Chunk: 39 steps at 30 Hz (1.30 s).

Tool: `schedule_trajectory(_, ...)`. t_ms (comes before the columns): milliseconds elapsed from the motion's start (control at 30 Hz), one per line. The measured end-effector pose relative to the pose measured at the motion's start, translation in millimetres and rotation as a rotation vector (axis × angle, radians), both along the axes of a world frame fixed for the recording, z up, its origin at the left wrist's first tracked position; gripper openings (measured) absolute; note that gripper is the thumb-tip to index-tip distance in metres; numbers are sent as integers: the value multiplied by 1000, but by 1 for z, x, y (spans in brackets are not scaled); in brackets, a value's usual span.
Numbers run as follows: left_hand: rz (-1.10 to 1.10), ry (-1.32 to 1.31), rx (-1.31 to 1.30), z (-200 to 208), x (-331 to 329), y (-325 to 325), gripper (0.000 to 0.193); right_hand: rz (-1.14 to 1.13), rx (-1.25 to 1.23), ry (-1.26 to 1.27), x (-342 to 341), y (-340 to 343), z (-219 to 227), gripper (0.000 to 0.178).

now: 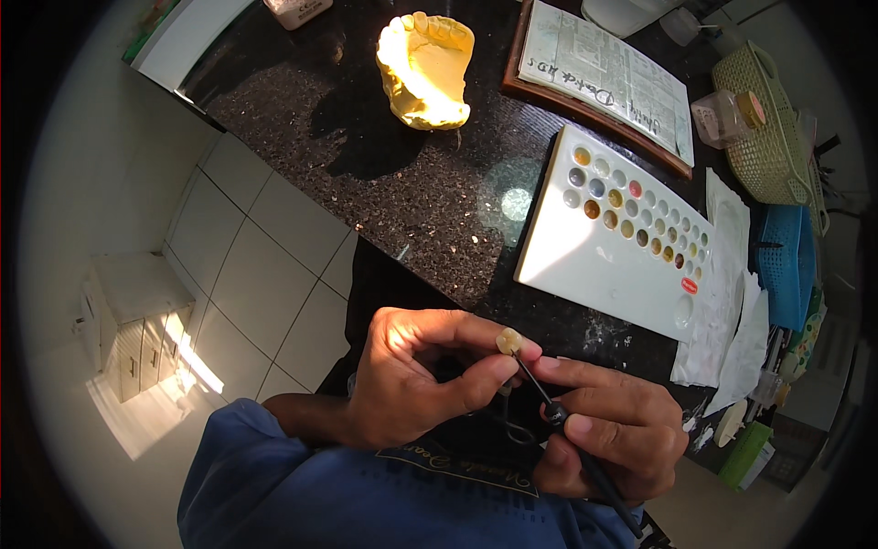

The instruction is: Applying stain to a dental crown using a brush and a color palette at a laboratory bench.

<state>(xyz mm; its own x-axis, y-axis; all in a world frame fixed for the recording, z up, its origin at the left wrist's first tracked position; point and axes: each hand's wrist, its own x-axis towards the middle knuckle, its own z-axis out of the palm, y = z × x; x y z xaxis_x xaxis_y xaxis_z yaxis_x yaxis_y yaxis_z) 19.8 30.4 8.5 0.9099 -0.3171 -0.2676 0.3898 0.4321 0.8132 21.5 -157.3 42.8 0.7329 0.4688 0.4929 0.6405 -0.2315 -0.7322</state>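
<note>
Between the thumb and index finger of my left hand is a small, cream-coloured dental crown. My right hand is closed around a slim, black-handled brush. The thin front end of the brush reaches up to the crown; its very tip is too small to make out. A dark loop shows below my left fingers, and whatever it belongs to is hidden. Beyond my hands, a white palette lies tilted on the dark counter, its wells filled with several colours.
A yellow plaster dental model stands in sunlight on the speckled counter. A wood-edged tray lies behind the palette. Crumpled white paper, a cream basket, a clear jar and a blue basket line the right side.
</note>
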Motion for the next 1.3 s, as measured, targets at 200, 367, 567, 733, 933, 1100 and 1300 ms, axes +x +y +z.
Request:
schedule_trajectory(200,5,-38,47,-2,0,0,6,2,-14,1,1,1,0,29)
schedule_trajectory(367,1,-33,44,0,0,0,6,1,-27,-6,2,2,1,28)
schedule_trajectory(567,4,-32,53,-1,0,1,6,-10,-17,13,-1,5,2,27)
schedule_trajectory(733,4,-54,61,-1,0,1,6,-45,-47,6,0,5,6,27)
schedule_trajectory(933,-3,-59,69,-2,0,0,6,2,-29,3,1,0,1,27)
schedule_trajectory(1100,-2,-28,60,-2,-1,1,7,-32,-41,21,-1,6,6,28)
schedule_trajectory(1300,-5,-38,61,0,1,0,8,-31,-75,15,-1,4,8,30)
